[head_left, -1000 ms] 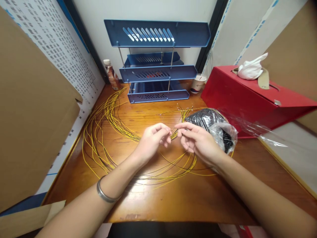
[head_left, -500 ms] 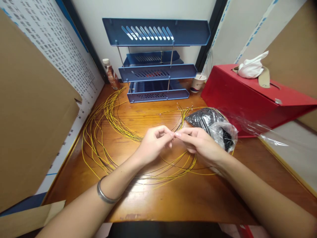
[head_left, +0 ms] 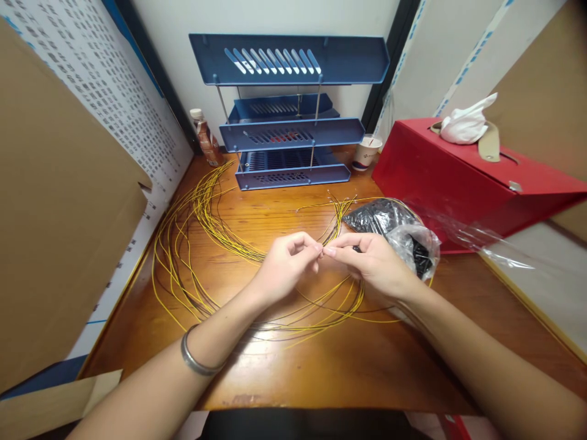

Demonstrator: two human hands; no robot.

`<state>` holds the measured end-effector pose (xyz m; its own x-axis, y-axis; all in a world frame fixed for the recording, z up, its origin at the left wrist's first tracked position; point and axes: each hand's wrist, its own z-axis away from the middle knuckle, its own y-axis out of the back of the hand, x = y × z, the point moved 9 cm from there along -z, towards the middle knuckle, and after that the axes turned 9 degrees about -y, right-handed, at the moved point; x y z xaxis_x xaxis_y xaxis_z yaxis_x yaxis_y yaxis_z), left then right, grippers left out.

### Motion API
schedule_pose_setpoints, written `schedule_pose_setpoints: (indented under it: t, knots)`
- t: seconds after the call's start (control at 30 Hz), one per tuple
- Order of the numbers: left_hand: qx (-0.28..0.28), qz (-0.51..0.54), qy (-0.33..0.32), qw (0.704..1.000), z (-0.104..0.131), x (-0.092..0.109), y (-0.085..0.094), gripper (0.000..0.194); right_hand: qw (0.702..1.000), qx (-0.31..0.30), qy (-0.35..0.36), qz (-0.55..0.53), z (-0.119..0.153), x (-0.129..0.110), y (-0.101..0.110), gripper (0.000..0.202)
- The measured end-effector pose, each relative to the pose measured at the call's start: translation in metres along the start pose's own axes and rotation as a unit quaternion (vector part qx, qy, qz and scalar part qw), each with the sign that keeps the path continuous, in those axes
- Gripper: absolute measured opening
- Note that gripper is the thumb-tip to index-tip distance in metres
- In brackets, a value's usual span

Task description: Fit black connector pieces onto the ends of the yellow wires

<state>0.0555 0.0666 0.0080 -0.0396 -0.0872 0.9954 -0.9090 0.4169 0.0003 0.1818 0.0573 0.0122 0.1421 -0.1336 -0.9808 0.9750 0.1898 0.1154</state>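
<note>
The left hand (head_left: pixel 287 263) and right hand (head_left: pixel 376 263) pinch, fingertips meeting, their grip's contents hidden; a small black piece (head_left: pixel 356 249) shows within the right. Yellow and dark wires (head_left: pixel 206 215) loop across the tabletop's (head_left: pixel 321 379) left.

A wooden table (head_left: pixel 284 379) carries wires (head_left: pixel 238 244), plastic bag (head_left: pixel 380 217), blue rack (head_left: pixel 293 178), bottle (head_left: pixel 208 143) and cup (head_left: pixel 365 156).

We look across a glossy wooden tabletop (head_left: pixel 298 376), where a bright patch of light (head_left: pixel 266 348) shines toward the front. Behind it we see a white wall (head_left: pixel 275 15) between dark posts (head_left: pixel 157 76), a blue tiered rack (head_left: pixel 342 133) before it, and brown panels (head_left: pixel 59 201) at both sides.
</note>
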Motion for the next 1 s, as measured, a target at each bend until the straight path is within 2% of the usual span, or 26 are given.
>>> schedule_pose_setpoints:
  t: [0.17,0.37,0.73,1.0]
  knots:
    - [0.002,0.042,0.011,0.999,-0.001,-0.003,-0.002,0.023,0.999,0.008,0.026,0.042,0.001,-0.006,-0.001,0.02]
    - [0.004,0.072,0.023,0.997,-0.002,-0.005,-0.003,0.021,0.986,0.097,0.06,0.123,0.007,-0.006,0.008,0.021]
    - [-0.014,0.069,0.039,0.997,-0.002,-0.011,-0.004,0.03,0.962,0.116,0.128,0.209,0.014,-0.017,0.005,0.015]
    - [-0.02,0.069,0.035,0.997,-0.002,-0.009,-0.006,0.025,0.952,0.123,0.164,0.228,0.018,-0.021,0.003,0.012]
